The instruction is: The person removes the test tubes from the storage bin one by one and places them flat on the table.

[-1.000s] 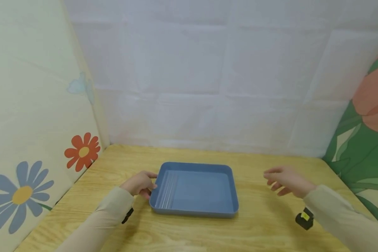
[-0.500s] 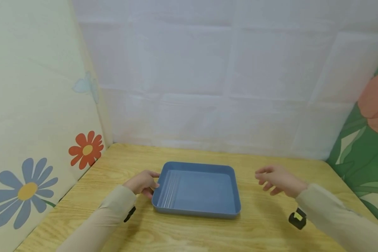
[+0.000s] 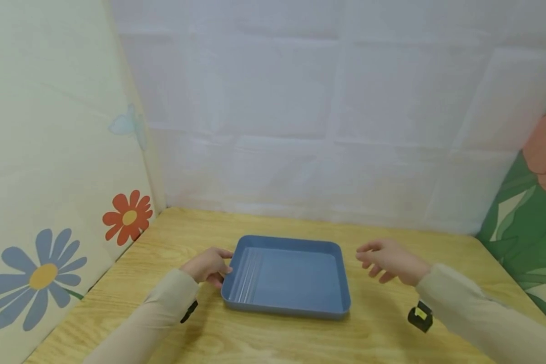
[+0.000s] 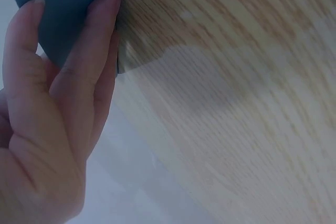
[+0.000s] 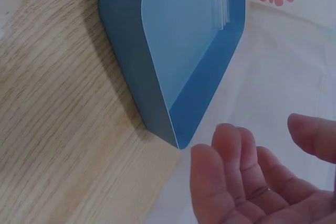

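Note:
A shallow blue tray [image 3: 300, 278] with rounded corners rests on the wooden table. Several clear, thin, glossy lengths [image 3: 245, 278] lie side by side along the left part of its floor. My left hand [image 3: 207, 265] grips the tray's left side: in the left wrist view the thumb [image 4: 32, 17] is up by the rim and the other fingers [image 4: 86, 51] are against the outer wall. My right hand [image 3: 391, 260] hovers off the tray's right side, holding nothing. Its relaxed fingers [image 5: 207, 174] point toward the tray's corner in the right wrist view.
The wooden table [image 3: 273, 341] runs back to a creased white cloth [image 3: 277, 111]. A flower-printed panel [image 3: 50, 167] stands at the left, and another with green leaves [image 3: 532, 227] at the right. A black wrist camera [image 3: 420, 316] hangs under the right sleeve.
My right hand has moved left, closer to the tray's right wall. The left hand keeps its place on the tray, which stays put on the table. The head view has shifted slightly.

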The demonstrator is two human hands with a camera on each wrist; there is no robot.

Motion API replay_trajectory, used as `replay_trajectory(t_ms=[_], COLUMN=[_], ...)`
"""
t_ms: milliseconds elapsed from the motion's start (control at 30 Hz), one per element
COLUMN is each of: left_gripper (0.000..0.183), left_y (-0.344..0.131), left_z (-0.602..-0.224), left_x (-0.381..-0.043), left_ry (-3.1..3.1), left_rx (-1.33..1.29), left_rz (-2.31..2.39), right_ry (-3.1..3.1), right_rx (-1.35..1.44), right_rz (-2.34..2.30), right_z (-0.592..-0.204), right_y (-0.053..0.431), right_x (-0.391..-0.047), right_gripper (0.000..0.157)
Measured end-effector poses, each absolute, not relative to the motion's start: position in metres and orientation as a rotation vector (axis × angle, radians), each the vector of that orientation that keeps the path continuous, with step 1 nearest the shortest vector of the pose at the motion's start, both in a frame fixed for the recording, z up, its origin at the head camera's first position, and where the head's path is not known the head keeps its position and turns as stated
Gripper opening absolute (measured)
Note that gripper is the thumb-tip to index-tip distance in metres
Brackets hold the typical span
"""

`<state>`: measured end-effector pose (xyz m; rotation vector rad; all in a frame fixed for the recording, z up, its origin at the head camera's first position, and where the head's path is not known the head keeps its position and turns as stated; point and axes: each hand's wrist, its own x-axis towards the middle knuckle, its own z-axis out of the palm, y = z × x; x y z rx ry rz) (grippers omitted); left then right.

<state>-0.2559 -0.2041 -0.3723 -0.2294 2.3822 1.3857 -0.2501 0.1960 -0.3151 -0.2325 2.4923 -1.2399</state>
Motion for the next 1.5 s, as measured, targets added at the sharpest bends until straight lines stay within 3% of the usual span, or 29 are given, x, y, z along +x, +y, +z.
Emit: replay_trajectory(t_ms=[800, 1167, 1500], left_gripper=[0.051, 0.051, 0.051], left_y=[-0.203, -0.202, -0.204], left_z=[-0.372, -0.37, -0.371], left_x=[-0.257, -0.255, -0.255], left_ry=[2.385, 2.386, 2.396], left_rx=[-0.249, -0.255, -0.22], left_rz=[1.377, 1.37, 1.378], right_ry=[2.436, 2.32, 2.371], right_rx=[-0.239, -0.249, -0.261], right_rz=[-1.288, -1.312, -1.264], right_z=[-0.315, -0.316, -0.32], right_y=[0.149, 0.132, 0.109], right_x=[-0.247, -0.252, -0.262], right_gripper=[0.038, 0.046, 0.039])
